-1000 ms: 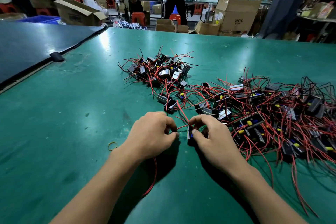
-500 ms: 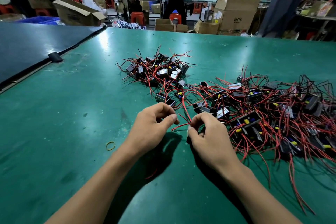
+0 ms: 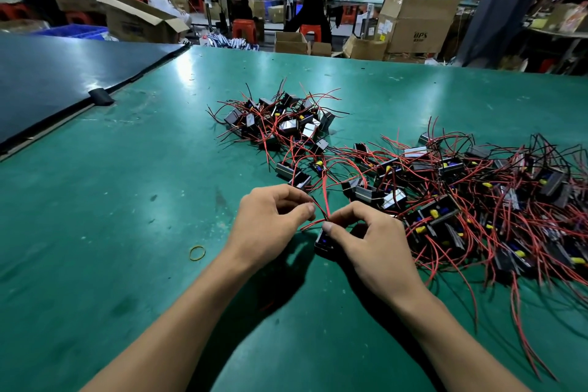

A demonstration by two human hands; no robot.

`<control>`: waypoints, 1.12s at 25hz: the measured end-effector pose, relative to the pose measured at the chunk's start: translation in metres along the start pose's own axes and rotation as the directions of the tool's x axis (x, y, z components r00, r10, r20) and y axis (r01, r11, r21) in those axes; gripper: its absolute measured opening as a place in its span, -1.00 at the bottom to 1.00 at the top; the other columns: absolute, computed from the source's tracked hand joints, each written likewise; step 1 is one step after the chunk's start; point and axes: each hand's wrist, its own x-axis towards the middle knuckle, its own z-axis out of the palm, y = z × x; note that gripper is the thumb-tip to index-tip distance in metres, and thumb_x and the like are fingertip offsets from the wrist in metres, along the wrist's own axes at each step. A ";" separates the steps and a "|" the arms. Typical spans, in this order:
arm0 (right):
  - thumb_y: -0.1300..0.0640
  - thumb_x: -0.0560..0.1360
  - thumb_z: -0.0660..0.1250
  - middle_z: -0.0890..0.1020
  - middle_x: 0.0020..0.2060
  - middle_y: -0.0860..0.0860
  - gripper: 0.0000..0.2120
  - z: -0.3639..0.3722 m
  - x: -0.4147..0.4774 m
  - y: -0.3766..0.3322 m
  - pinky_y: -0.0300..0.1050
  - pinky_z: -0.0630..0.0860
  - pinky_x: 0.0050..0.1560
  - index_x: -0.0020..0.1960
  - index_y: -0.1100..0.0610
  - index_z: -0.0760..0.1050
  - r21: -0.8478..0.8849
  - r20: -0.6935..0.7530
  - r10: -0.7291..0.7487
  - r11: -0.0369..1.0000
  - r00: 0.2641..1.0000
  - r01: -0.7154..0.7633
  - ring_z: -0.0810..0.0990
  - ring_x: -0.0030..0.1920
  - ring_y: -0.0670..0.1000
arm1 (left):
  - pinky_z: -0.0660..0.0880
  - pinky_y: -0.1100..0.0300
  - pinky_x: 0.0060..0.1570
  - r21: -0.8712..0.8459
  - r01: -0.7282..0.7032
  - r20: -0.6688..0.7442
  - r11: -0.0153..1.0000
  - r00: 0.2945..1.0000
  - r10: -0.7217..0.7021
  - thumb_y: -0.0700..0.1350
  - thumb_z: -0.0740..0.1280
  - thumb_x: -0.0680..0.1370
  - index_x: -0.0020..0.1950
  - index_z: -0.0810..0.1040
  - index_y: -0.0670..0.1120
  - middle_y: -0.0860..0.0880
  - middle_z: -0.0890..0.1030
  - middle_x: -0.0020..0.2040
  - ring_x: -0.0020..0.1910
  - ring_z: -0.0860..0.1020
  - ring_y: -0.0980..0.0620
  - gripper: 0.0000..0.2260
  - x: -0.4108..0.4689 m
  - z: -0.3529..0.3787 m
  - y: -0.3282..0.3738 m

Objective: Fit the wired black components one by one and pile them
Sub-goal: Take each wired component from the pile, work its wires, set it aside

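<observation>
Hands first: our left hand [image 3: 270,223] pinches a red wire [image 3: 324,197] between thumb and forefinger, and our right hand [image 3: 372,242] curls round one black component [image 3: 324,240], close to the green table [image 3: 127,200]. Beside it to the right sprawls the tangled heap [image 3: 477,200], seemingly waiting. Farther off sits the smaller pile [image 3: 280,124], likely finished, so we judge most work remains
</observation>
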 end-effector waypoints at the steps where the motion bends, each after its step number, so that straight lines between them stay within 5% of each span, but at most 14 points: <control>1: 0.10 0.42 0.53 0.65 -0.33 -0.26 -0.88 0.000 0.000 0.000 -0.45 0.34 -0.27 -0.24 -0.03 0.62 -0.003 0.001 0.000 1.000 1.000 0.000 0.55 -0.35 -0.26 | 0.44 0.48 -0.27 -0.011 0.013 0.017 1.000 1.000 -0.013 -0.23 0.46 0.48 -0.10 0.68 -0.09 0.01 0.72 -0.24 -0.27 0.65 0.21 -0.95 0.000 0.000 0.000; 11: 0.11 0.41 0.52 0.65 -0.36 -0.18 -0.88 0.000 0.001 0.001 -0.44 0.35 -0.29 -0.26 0.00 0.62 -0.020 -0.028 0.010 1.000 1.000 -0.010 0.54 -0.36 -0.25 | 0.45 0.44 -0.28 -0.222 0.070 0.064 0.973 0.996 -0.057 -0.23 0.48 0.47 -0.11 0.68 -0.14 -0.06 0.72 -0.22 -0.25 0.65 0.16 -0.97 0.000 -0.002 0.003; 18: 0.05 0.55 0.41 0.70 -0.14 -0.17 -0.92 -0.001 0.001 -0.005 -0.32 0.48 -0.08 0.01 -0.05 0.68 0.072 0.084 -0.001 0.997 0.996 -0.005 0.61 -0.15 -0.21 | 0.49 0.39 -0.23 -0.270 0.055 0.056 0.961 0.998 -0.041 -0.25 0.48 0.46 -0.13 0.67 -0.17 -0.09 0.72 -0.24 -0.24 0.66 0.11 -0.98 -0.001 -0.002 0.005; 23: 0.07 0.57 0.39 0.59 -0.45 -0.07 -0.91 -0.002 0.003 -0.007 -0.11 0.53 -0.35 -0.08 0.05 0.64 0.323 0.188 0.136 0.927 0.973 -0.192 0.53 -0.46 -0.08 | 0.48 0.41 -0.30 -0.277 0.092 0.059 0.956 0.995 -0.079 -0.23 0.50 0.45 -0.16 0.68 -0.16 -0.10 0.71 -0.25 -0.31 0.63 0.14 -0.97 0.000 -0.003 0.006; 28: 0.07 0.57 0.39 0.57 -0.47 0.09 -0.91 0.002 0.004 -0.004 0.07 0.51 -0.33 -0.06 0.06 0.64 0.451 0.128 0.219 0.856 0.967 -0.253 0.54 -0.45 0.05 | 0.41 0.39 -0.34 -0.280 0.150 0.073 0.948 0.988 -0.135 -0.17 0.50 0.44 -0.20 0.69 -0.12 -0.08 0.71 -0.25 -0.28 0.53 0.10 -0.95 0.002 -0.006 0.005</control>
